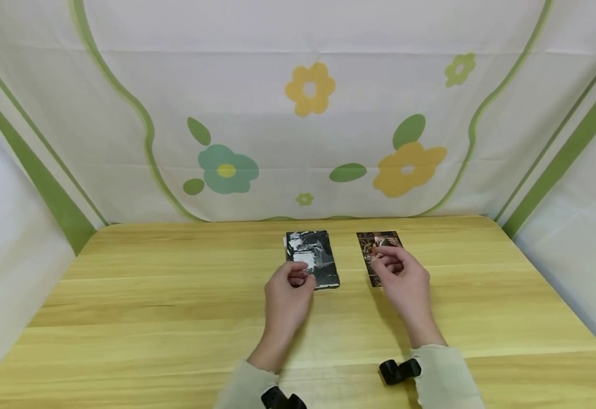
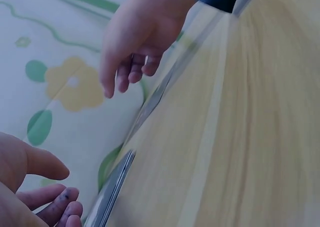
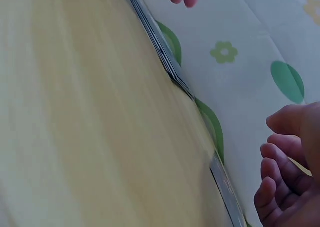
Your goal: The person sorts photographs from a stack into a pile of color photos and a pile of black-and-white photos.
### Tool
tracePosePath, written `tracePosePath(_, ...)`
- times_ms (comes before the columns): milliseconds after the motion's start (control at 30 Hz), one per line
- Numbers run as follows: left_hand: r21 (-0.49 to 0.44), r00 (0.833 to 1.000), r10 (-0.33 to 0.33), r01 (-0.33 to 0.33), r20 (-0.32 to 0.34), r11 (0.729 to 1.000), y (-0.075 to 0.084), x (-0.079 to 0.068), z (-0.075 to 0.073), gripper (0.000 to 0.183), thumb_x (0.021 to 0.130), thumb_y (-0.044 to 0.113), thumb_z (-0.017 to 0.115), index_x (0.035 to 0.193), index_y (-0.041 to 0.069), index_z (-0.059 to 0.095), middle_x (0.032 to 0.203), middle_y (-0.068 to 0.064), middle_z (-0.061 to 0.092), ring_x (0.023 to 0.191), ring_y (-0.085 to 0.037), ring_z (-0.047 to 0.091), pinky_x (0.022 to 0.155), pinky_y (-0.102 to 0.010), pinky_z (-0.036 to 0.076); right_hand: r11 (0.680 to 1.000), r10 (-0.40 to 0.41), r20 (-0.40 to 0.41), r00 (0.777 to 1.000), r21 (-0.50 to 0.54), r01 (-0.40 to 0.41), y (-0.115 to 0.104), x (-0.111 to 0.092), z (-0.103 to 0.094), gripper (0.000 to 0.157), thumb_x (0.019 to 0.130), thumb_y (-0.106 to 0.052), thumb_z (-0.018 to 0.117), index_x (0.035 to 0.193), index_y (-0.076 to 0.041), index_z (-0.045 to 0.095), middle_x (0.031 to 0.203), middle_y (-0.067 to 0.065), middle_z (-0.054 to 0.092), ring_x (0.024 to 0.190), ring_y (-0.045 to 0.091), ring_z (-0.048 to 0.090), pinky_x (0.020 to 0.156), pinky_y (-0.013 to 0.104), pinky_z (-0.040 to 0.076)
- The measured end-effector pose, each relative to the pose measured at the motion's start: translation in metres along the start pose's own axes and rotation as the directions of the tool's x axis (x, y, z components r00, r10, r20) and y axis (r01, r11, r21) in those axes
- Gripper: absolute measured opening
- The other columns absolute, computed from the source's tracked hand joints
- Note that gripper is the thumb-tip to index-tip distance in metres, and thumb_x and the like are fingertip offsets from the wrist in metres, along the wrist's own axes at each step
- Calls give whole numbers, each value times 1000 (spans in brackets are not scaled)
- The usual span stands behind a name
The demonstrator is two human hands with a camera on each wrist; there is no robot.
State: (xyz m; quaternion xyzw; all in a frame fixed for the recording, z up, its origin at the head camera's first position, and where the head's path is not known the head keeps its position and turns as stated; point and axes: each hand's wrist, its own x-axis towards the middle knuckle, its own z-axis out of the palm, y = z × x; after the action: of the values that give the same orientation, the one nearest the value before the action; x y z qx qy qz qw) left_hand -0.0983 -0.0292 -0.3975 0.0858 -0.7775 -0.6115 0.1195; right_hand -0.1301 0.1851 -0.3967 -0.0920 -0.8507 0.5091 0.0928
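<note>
A stack of dark, black-and-white picture cards [image 1: 320, 250] lies on the wooden table, its layered edges [image 3: 155, 44] visible from the side in the right wrist view. Just to its right is a brownish picture card [image 1: 368, 255]. My left hand [image 1: 289, 292] hovers over the stack's near-left corner, fingers loosely bent and holding nothing. Above the brown card, partly hiding it, hangs my right hand [image 1: 405, 284], also loosely curled. The right wrist view shows a gap between this hand [image 3: 292, 167] and the card below [image 3: 227, 192].
The wooden tabletop [image 1: 150, 307] spreads around both cards and hands. Behind it hangs a white cloth [image 1: 267, 102] with flower prints, and white cloth sides stand at left and right. Black wrist devices [image 1: 399, 371] sit at the sleeves.
</note>
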Motion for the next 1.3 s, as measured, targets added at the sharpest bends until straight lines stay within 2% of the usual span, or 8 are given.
tracePosePath(267, -18, 992, -104, 103, -68, 994, -13, -1, -29, 24, 87, 2, 78, 111, 1, 78, 98, -12, 77, 88, -18, 68, 79, -24, 55, 998, -53, 85, 995, -13, 55, -4, -10, 23, 31, 100, -19, 76, 129, -10, 74, 109, 8, 73, 96, 20, 62, 80, 18, 52)
tracePosePath(500, -7, 984, -131, 131, -122, 991, -20, -3, -41, 22, 90, 4, 77, 111, -1, 78, 98, -13, 77, 88, -19, 68, 78, -24, 55, 999, -32, 125, 992, 21, 29, -10, -16, 35, 31, 98, -19, 78, 127, -11, 75, 110, 7, 73, 99, 19, 62, 85, 20, 53)
tracePosePath(667, -4, 984, -123, 124, -128, 992, -22, -3, -42, 21, 90, 4, 77, 110, 0, 78, 97, -13, 78, 87, -18, 69, 78, -25, 55, 998, -37, 136, 990, 56, 29, -11, -20, 39, 31, 98, -20, 79, 127, -11, 75, 111, 8, 73, 99, 19, 62, 85, 18, 53)
tracePosePath(967, -16, 983, -88, 87, -158, 996, -26, -3, -42, 18, 90, 2, 76, 107, -1, 79, 94, -14, 77, 82, -13, 65, 74, -19, 52, 997, -27, 138, 990, 79, 17, -9, -18, 44, 29, 98, -17, 78, 127, -10, 75, 110, 8, 72, 99, 18, 61, 83, 18, 51)
tracePosePath(1200, -14, 987, -88, 87, -134, 996, -31, -5, -46, 16, 93, 1, 74, 108, -1, 78, 97, -14, 76, 85, -15, 67, 77, -19, 55, 998, -17, 149, 989, 58, 8, -8, -20, 47, 31, 98, -17, 77, 128, -9, 74, 111, 9, 72, 100, 19, 62, 84, 19, 52)
tracePosePath(1300, -11, 989, -67, 67, -128, 998, -31, -7, -48, 16, 93, 1, 74, 108, -1, 78, 97, -14, 76, 86, -15, 68, 77, -18, 56, 999, -18, 146, 989, 41, 13, -8, -20, 48, 32, 98, -17, 78, 128, -8, 74, 111, 10, 73, 99, 19, 63, 84, 19, 52)
